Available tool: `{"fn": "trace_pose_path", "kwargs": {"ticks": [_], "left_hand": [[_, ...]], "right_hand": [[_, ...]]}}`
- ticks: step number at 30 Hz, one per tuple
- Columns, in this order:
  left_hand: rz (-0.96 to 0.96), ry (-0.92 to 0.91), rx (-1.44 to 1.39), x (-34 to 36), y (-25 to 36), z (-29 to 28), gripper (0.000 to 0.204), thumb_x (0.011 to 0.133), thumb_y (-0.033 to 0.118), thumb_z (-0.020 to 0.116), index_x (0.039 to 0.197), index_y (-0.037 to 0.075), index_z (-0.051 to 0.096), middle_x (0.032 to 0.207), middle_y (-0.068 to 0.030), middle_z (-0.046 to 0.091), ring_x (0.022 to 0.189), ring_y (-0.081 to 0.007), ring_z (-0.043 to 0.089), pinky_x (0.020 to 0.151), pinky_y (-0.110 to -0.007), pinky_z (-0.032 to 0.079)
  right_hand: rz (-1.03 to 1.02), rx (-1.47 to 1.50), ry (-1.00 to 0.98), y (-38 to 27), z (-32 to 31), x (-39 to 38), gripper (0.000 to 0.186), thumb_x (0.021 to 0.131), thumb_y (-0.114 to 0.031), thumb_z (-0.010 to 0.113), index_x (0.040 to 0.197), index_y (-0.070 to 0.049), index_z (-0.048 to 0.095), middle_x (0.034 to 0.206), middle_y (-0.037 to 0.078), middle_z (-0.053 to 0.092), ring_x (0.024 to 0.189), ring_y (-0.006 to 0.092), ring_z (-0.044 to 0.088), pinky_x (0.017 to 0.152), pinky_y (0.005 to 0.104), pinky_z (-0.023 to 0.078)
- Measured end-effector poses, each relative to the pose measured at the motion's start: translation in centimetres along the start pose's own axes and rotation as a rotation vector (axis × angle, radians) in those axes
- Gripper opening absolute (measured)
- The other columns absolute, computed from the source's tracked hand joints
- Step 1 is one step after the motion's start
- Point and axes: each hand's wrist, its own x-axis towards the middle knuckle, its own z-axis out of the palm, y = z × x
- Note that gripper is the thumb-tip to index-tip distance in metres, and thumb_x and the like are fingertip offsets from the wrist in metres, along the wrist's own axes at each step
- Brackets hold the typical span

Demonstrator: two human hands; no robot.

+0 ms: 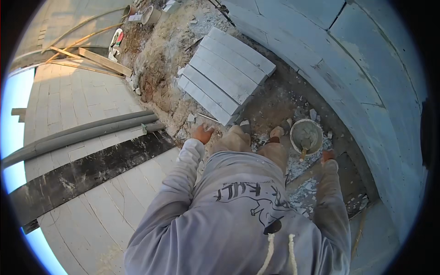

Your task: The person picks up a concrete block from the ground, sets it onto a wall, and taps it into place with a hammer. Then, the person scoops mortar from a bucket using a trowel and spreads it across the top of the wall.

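Observation:
My left hand [203, 133] hangs in the air beside my left leg, over the rubble. Its fingers are loosely bent and a little apart, with nothing visible in them. My right hand [328, 156] hangs beside the rim of a round bucket [293, 137]. Its fingers are mostly hidden, so I cannot make out whether they hold anything. Grey mortar [308, 133] lies in the bucket, and a tool with a wooden handle [303, 153] leans in it. Just ahead of my feet lies a stack of pale blocks [229, 64].
A pale block wall [366, 68] curves along the right. At left, grey pipes [91, 133] and a black strip [91, 172] run across another block wall. Wooden planks [103, 62] lie at far left. Buckets [150, 16] stand farther off on rough dirt. White chips litter the ground.

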Motion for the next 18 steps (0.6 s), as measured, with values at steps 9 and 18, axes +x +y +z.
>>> {"fn": "trace_pose_path", "kwargs": {"ticks": [9,18], "left_hand": [[-0.131,0.081,-0.083,0.7,-12.0,-3.0,0.048,0.082,0.039,0.062,0.115,0.004,0.062,0.115,-0.0213,0.062,0.111,-0.0363,0.056,0.094,-0.038,0.043],[-0.310,0.098,-0.089,0.6,-24.0,-7.8,0.040,0.082,0.038,0.060,0.106,0.007,0.068,0.109,-0.0199,0.065,0.106,-0.0360,0.059,0.092,-0.040,0.045]], "right_hand": [[-0.754,-1.276,-0.123,-1.9,6.7,-10.1,0.022,0.081,-0.028,0.060,0.094,-0.011,0.062,0.084,0.011,0.066,0.088,0.0258,0.063,0.071,0.0429,0.049],[-0.508,-0.706,0.259,-3.4,16.2,-8.1,0.020,0.085,-0.020,0.055,0.099,-0.008,0.063,0.099,0.012,0.066,0.095,0.0278,0.063,0.080,0.0402,0.051]]}}
